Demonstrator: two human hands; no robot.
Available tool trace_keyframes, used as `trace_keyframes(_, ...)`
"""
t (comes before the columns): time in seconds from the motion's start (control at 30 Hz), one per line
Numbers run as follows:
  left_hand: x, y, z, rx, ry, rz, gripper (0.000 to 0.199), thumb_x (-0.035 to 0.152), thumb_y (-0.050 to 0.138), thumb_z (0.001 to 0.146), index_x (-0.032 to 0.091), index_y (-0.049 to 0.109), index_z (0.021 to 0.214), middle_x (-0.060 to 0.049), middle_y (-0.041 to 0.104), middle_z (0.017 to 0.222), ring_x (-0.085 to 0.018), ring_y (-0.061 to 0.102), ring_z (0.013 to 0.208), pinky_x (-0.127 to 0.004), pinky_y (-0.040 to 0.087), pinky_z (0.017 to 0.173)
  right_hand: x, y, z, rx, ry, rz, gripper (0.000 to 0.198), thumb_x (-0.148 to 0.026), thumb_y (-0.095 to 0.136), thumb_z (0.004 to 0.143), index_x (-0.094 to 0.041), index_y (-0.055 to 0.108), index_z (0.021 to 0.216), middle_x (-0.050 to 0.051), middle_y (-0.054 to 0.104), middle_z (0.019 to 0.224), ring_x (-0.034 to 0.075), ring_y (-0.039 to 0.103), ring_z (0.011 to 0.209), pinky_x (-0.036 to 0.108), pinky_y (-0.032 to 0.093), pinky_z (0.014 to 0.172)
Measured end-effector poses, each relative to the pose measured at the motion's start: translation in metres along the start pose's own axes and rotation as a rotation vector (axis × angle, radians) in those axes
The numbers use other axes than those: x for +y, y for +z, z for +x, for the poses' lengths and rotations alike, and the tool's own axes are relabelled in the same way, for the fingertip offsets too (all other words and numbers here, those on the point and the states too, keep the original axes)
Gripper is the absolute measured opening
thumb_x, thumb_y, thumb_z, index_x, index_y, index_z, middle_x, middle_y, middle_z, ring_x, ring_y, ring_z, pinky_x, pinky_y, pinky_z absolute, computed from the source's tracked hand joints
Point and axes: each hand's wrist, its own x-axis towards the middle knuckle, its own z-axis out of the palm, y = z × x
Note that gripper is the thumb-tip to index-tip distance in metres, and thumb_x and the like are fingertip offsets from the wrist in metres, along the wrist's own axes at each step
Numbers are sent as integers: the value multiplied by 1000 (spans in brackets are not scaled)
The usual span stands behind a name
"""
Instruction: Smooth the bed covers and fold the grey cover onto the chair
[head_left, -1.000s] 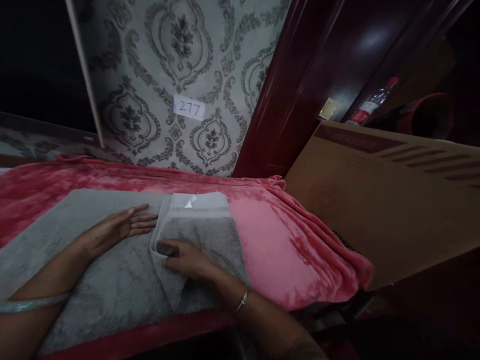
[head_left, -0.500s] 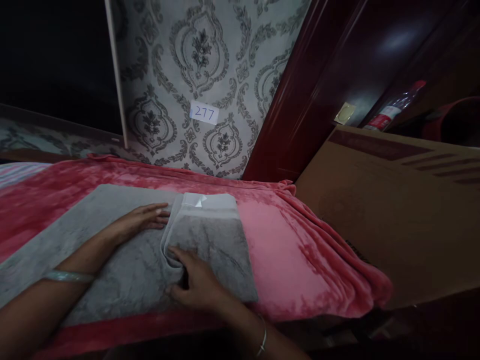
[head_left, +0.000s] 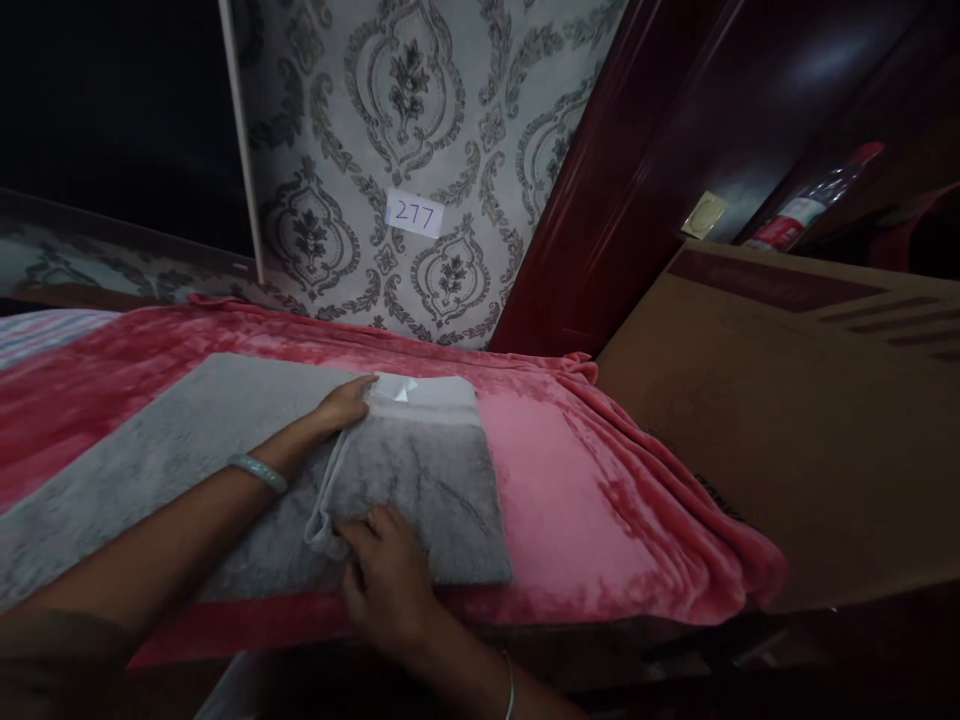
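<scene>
Atop pink blanket [head_left: 555,470], handling folded grey cloth [head_left: 427,480]!
Pinching far edge with left hand [head_left: 343,405]; curling right hand [head_left: 390,582] at near edge, can't tell if gripping.

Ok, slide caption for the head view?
Left hand and right hand on a partly folded gray cloth, atop a pink blanket.

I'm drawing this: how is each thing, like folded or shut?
Grey cloth: right end folded over, rest flat
Left hand: touching cloth, far side
Right hand: touching cloth, near side
Pink blanket: spread, rumpled at right
Bottle: capped, tilted
Cardboard box: can't tell if shut
Screen: dark
</scene>
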Motion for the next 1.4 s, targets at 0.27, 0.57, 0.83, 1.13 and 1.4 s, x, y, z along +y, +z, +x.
trace_keyframes(0.27,15,-23,13,11,24,-24,73,21,48,53,14,64,123,-1,63,71,-15,51,56,-24,39,50,-16,-8,21,74,-125,-51,47,-11,53,83,-19,61,129,9,62,104,24,54,98,37,50,84)
trace_keyframes(0.57,-31,-30,3,-22,-27,59,64,36,53,54,15,69,112,-6,72,91,-23,63,74,-31,52,63,-9,23,20,-20,-181,-176,36,-21,59,86,-25,62,122,5,60,102,22,53,93,36,49,79)
trace_keyframes(0.83,-30,-27,3,14,104,139,62,27,52,54,17,71,112,-10,68,122,-29,60,118,-38,44,108,-7,25,21,66,-212,-121,40,-18,56,87,-26,60,126,4,61,100,21,54,90,34,48,76)
trace_keyframes(1.13,-37,-25,-7,86,67,188,64,20,51,59,16,68,121,-9,65,121,-27,59,108,-38,46,103,-10,20,14,-81,-214,-95,36,-18,52,93,-23,60,127,7,62,107,23,52,100,37,45,85)
trace_keyframes(1.4,-40,-23,-6,66,87,215,68,16,49,63,13,62,129,-7,64,131,-22,58,118,-31,43,107,-14,19,12,-66,-147,-16,24,-15,53,92,-19,65,113,8,61,102,23,51,100,38,44,87)
